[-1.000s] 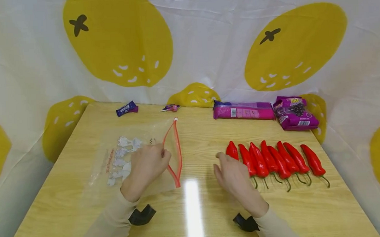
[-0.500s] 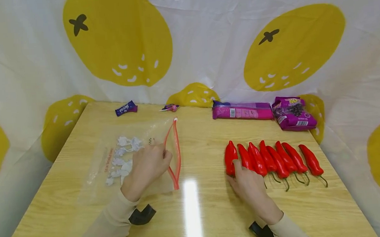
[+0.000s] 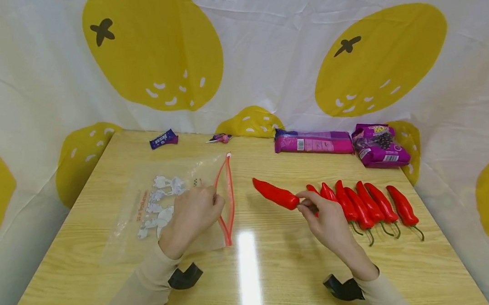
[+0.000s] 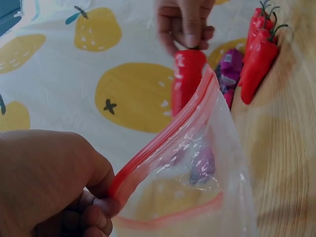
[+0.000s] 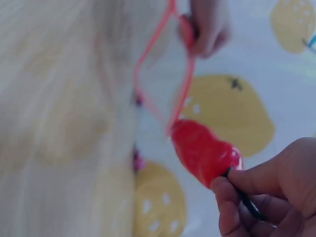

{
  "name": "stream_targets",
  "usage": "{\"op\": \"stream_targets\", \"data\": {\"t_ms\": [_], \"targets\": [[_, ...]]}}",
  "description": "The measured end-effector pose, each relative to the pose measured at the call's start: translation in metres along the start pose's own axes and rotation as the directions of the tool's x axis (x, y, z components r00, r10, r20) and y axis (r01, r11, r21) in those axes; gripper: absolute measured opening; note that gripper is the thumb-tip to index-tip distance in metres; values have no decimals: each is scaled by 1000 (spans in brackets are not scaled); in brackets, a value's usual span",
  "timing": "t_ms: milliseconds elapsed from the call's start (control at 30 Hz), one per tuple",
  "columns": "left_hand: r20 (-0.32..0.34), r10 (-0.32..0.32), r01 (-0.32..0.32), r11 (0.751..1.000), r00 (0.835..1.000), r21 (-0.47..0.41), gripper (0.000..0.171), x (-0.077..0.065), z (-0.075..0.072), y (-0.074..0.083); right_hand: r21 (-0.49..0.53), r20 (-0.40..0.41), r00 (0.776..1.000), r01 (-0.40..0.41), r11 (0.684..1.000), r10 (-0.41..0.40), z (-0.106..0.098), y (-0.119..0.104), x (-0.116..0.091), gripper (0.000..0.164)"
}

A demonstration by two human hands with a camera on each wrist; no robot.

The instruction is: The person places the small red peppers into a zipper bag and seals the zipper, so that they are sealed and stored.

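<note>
My left hand (image 3: 195, 214) pinches the red zip edge (image 4: 148, 160) of a clear zip bag (image 3: 125, 226), keeping its mouth spread apart. Under the bag's clear film, white paper-like cutouts (image 3: 158, 197) show. My right hand (image 3: 329, 219) pinches a red pepper (image 3: 276, 194) by its green stem (image 5: 247, 202), raised over the table with its tip toward the bag mouth. In the left wrist view the pepper hangs just beyond the zip edge. Several more red peppers (image 3: 359, 211) lie in a row behind and right of my right hand.
Along the back lie a blue wrapped bar (image 3: 162, 140), a lollipop (image 3: 220, 138), a long pink-purple packet (image 3: 313, 142) and a purple bag (image 3: 379, 146). A white cloth with yellow fruit prints (image 3: 265, 56) hangs behind the wooden table (image 3: 270, 269).
My right hand has reached the leftmost pepper, taken it by the stem and lifted it off the table, its tip swinging left toward the bag. My left hand stays at the bag's mouth.
</note>
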State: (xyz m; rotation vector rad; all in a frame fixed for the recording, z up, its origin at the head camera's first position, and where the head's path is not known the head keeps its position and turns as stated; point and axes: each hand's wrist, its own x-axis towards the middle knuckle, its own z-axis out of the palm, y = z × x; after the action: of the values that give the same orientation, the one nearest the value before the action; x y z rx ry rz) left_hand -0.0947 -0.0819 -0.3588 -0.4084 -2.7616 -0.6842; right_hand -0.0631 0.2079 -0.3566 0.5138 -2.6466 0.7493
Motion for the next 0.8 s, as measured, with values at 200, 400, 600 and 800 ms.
{"op": "stream_targets", "data": {"t_ms": [200, 400, 600, 800], "targets": [[53, -20, 20, 1000, 998, 1, 28, 0, -2, 5, 177, 130, 986, 85, 981, -108, 18, -38, 30, 23], [36, -23, 23, 1000, 999, -20, 29, -3, -1, 6, 192, 227, 946, 188, 963, -230, 70, -60, 58, 7], [-42, 14, -16, 998, 999, -59, 32, -4, 1, 8, 185, 341, 902, 212, 960, -265, 105, -72, 74, 7], [-83, 40, -45, 998, 996, -51, 32, -2, -1, 10, 266, 333, 861, 305, 914, -384, 127, -75, 80, 15]]}}
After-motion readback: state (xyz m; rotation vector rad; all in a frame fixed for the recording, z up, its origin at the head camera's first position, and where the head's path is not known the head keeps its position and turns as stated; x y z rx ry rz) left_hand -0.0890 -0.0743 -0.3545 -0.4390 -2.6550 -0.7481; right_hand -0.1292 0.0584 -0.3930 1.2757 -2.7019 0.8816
